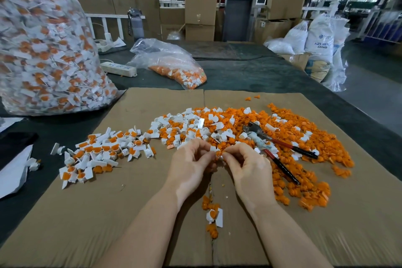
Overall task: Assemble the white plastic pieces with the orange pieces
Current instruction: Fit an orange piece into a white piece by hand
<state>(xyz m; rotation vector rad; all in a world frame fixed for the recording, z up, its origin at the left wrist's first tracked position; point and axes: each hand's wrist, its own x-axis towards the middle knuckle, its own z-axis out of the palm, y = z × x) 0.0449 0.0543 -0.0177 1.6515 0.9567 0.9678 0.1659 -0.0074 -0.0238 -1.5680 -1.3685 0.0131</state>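
Both hands centre frame: left hand (pixel 191 162) pinching white piece (pixel 213 148), right hand (pixel 245 164) pinching orange piece (pixel 219 153). Joining step; next, probably press together.

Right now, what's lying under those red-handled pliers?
The pliers rest on the heap of loose orange pieces mixed with white pieces, on the cardboard sheet. Whatever lies deeper beneath the tool is covered.

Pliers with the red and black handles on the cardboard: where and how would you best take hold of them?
Grip the pliers by the two red-and-black handles, from the near right. The handles splay toward the person and lie mostly bare on the orange pieces, while the metal head is half buried under white pieces.
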